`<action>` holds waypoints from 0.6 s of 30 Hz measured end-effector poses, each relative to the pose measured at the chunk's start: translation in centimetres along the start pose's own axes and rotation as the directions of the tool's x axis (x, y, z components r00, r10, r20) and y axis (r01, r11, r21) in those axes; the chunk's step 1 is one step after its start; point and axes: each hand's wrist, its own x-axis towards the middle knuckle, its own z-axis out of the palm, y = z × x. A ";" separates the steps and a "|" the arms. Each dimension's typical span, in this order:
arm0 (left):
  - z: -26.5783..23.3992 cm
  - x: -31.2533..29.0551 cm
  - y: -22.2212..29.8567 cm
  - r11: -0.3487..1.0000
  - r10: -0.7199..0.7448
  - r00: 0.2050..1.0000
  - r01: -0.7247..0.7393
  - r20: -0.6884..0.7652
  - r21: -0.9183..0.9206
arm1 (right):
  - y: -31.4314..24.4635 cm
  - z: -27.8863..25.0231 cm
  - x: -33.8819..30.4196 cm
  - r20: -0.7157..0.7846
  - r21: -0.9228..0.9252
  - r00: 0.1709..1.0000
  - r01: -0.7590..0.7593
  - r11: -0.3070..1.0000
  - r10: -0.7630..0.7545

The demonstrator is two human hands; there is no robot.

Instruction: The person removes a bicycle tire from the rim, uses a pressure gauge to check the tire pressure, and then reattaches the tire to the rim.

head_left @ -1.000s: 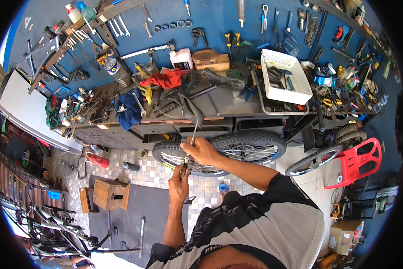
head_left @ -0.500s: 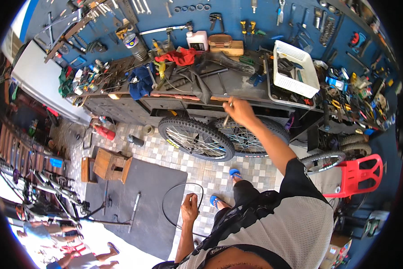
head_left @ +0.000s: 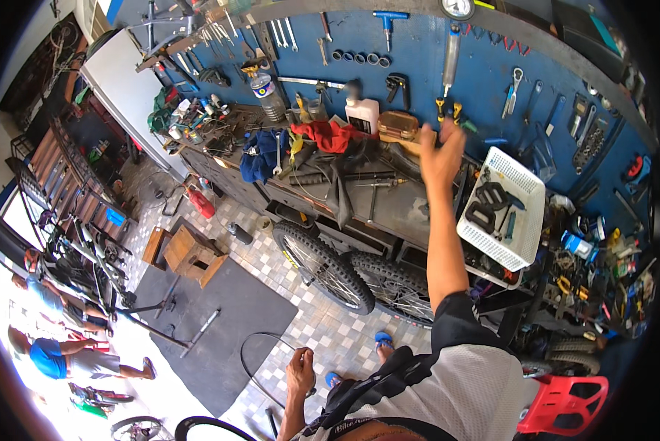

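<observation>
My right hand [head_left: 443, 158] reaches over the far side of the workbench, its fingers apart and slightly blurred. Just beyond it, two yellow-and-black screwdrivers [head_left: 457, 112] hang on the blue wall, and no contact with them can be made out. My left hand [head_left: 299, 373] stays low over the floor, its fingers closed around a thin black cable [head_left: 244, 351] that bends in a loop. On the bench top, a slim rod with a brass-coloured end [head_left: 393, 182] lies by a black inner tube [head_left: 338, 195].
A white plastic basket [head_left: 500, 253] with pedals and tools stands right of my forearm. Red cloth [head_left: 330, 135], blue cloth [head_left: 260, 167] and a brown case [head_left: 399, 123] sit on the bench. Bicycle wheels [head_left: 322, 268] lean below. A red chair [head_left: 565, 404] stands lower right; people [head_left: 47, 360] are lower left.
My right hand has moved from the bench's front edge up to the tool wall. The slender rod it held no longer shows in it. The view has turned, while my left hand keeps the cable.
</observation>
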 end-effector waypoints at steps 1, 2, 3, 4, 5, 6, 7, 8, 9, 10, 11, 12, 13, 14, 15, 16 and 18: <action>0.7 -0.1 0.9 0.999 0.032 0.999 -0.032 -0.004 -0.004 | -1.6 -0.5 4.2 -0.058 0.071 0.998 0.009 0.997 -0.005; 1.3 0.1 1.8 0.997 0.082 0.997 -0.082 -0.001 -0.011 | -1.2 -0.1 8.5 0.012 0.164 0.987 -0.161 0.973 0.162; 2.0 0.6 2.5 0.999 0.042 0.998 -0.042 0.045 -0.007 | -1.9 0.0 12.9 0.191 0.306 0.938 -0.337 0.890 0.290; 2.3 0.7 3.2 0.997 0.076 0.997 -0.075 0.033 -0.026 | -2.9 0.4 16.2 0.301 0.531 0.926 -0.361 0.767 0.228; 2.3 0.5 3.8 0.995 0.089 0.996 -0.089 0.002 -0.040 | -5.1 0.6 18.6 0.353 0.542 0.915 -0.369 0.755 0.194; 2.4 0.5 4.7 0.992 0.110 0.994 -0.112 -0.030 -0.063 | -6.7 1.1 20.8 0.334 0.579 0.911 -0.400 0.710 0.242; 2.0 0.0 6.1 0.997 0.063 0.997 -0.065 -0.039 -0.048 | -9.3 1.6 21.6 0.228 0.695 0.952 -0.306 0.651 0.204; 1.9 -0.5 5.9 0.998 0.056 0.996 -0.058 -0.063 -0.036 | -11.2 2.0 22.9 0.143 0.701 0.975 -0.219 0.679 0.168; 2.2 -0.8 5.7 0.995 0.090 0.992 -0.094 -0.090 -0.043 | -12.0 1.9 25.0 0.128 0.748 0.989 -0.149 0.647 0.080; 2.3 -1.3 5.5 0.991 0.122 0.985 -0.128 -0.123 -0.045 | -12.3 0.8 27.0 0.202 0.805 0.973 -0.229 0.548 0.110; 1.6 -2.3 5.8 0.997 0.057 0.991 -0.064 -0.125 -0.053 | -14.8 -0.6 26.7 0.294 0.718 0.933 -0.360 0.596 0.209; 1.5 -2.9 6.5 0.996 0.010 0.994 -0.019 -0.107 -0.084 | -14.9 -1.8 27.7 0.414 0.816 0.907 -0.408 0.409 0.080; 1.2 -3.5 7.0 0.993 0.041 0.990 -0.055 -0.132 -0.106 | -14.7 -3.1 28.4 0.528 0.816 0.842 -0.467 0.341 -0.111; 0.9 -4.3 7.5 0.989 0.073 0.986 -0.092 -0.151 -0.119 | -14.8 -4.6 28.4 0.622 0.781 0.752 -0.577 0.240 -0.218; -0.1 -6.1 7.5 0.987 0.048 0.978 -0.078 -0.204 -0.143 | -19.6 -6.3 23.0 0.602 0.797 0.797 -0.595 0.109 -0.053; -0.5 -7.3 7.8 0.979 0.062 0.971 -0.104 -0.229 -0.176 | -20.2 -7.3 20.6 0.566 0.775 0.772 -0.618 -0.132 -0.288; -1.7 -10.1 9.1 0.962 0.109 0.947 -0.176 -0.301 -0.206 | -22.2 -9.8 13.3 0.527 0.588 0.684 -0.722 -0.365 -0.504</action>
